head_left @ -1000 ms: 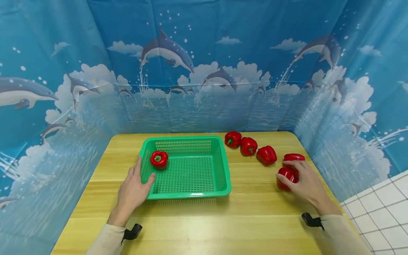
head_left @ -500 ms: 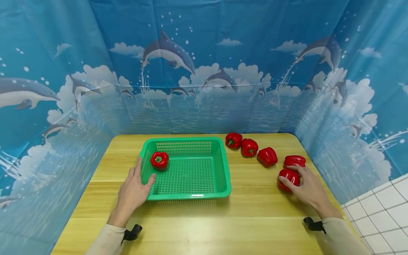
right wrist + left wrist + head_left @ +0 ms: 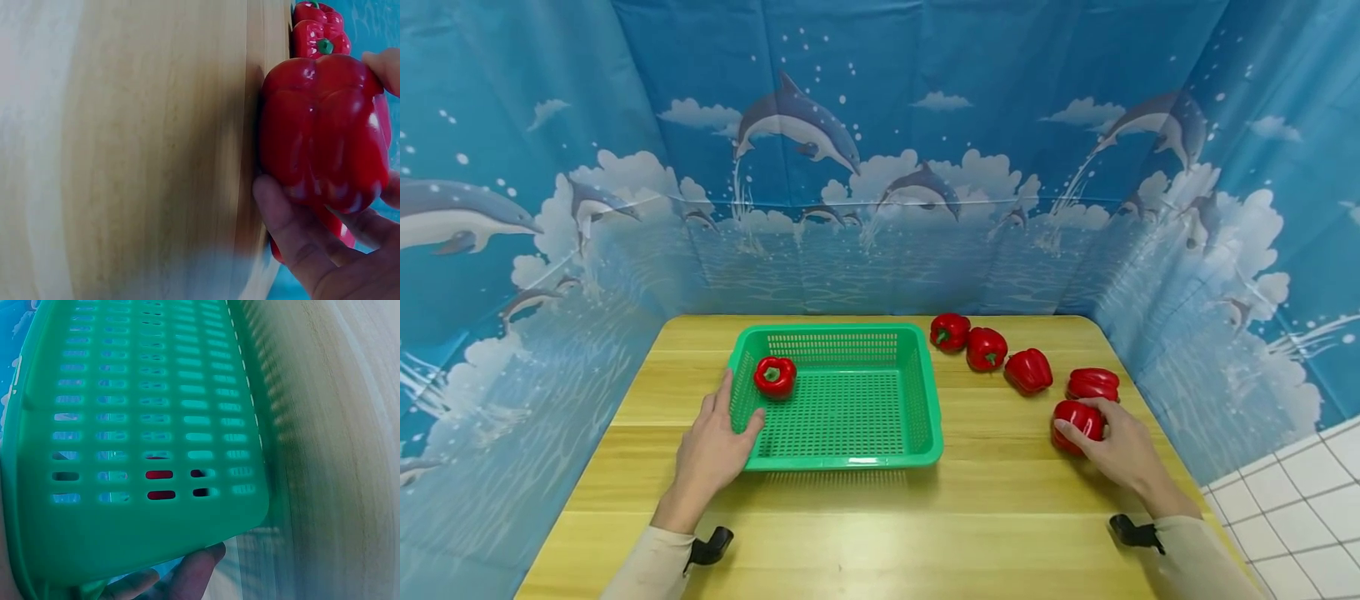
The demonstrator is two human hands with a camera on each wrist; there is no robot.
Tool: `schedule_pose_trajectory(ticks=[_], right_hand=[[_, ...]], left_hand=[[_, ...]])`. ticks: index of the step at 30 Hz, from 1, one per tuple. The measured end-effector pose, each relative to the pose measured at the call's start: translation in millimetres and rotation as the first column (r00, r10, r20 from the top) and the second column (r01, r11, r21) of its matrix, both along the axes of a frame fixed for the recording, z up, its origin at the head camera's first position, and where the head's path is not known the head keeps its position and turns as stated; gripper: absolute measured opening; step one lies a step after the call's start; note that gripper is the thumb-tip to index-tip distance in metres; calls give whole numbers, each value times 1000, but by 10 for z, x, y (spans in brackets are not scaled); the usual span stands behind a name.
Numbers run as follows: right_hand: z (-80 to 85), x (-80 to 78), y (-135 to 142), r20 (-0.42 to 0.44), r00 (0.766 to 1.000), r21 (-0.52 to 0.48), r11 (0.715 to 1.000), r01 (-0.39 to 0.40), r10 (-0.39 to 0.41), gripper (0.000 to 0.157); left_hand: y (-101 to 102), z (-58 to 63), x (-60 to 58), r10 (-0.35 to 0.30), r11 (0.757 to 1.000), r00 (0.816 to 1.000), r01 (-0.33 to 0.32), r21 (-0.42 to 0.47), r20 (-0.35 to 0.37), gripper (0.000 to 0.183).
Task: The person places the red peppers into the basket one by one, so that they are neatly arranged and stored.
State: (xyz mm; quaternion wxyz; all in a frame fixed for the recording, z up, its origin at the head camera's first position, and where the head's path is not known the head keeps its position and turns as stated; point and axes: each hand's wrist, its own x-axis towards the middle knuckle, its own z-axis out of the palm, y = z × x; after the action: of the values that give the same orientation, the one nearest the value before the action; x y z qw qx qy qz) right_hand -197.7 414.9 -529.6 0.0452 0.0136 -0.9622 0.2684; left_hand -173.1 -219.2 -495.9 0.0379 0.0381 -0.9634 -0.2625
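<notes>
A green plastic basket (image 3: 925,392) stands on the left half of the table with one red bell pepper (image 3: 775,377) in its back left part. My left hand (image 3: 711,450) holds the basket's front left corner, thumb over the rim and fingers along the outside of the left wall. Two of its fingertips (image 3: 194,572) show past the basket's end in the left wrist view. At the right, my right hand (image 3: 1123,454) grips another red bell pepper (image 3: 322,134), thumb on one side and fingers on the other. Close behind it lies a further bell pepper (image 3: 1093,383).
Toward the back of the wooden table (image 3: 850,533), three red bell peppers lie in a slanting row right of the basket: one at the back (image 3: 950,332), a middle one (image 3: 987,348) and a front one (image 3: 1028,371). A dolphin-print curtain (image 3: 880,250) surrounds the table's back and sides.
My right hand's fingers have settled round the near bell pepper, which has shifted slightly toward me from the one behind it. The left hand and basket have stayed in place.
</notes>
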Motion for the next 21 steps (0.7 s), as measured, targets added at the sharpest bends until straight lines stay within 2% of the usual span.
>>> schedule_pose_trajectory(ticks=[10, 16, 21], right_hand=[[-22, 16, -93, -76, 997, -34, 999, -11, 9, 65], [-2, 19, -176, -109, 994, -52, 999, -11, 5, 65], [26, 14, -273, -174, 984, -53, 998, -42, 33, 61]], left_hand=[[13, 16, -6, 7, 1000, 1000, -7, 3, 24, 96], [13, -7, -27, 0, 1000, 1000, 0, 7, 9, 96], [3, -19, -19, 3, 1000, 1000, -3, 3, 5, 96]])
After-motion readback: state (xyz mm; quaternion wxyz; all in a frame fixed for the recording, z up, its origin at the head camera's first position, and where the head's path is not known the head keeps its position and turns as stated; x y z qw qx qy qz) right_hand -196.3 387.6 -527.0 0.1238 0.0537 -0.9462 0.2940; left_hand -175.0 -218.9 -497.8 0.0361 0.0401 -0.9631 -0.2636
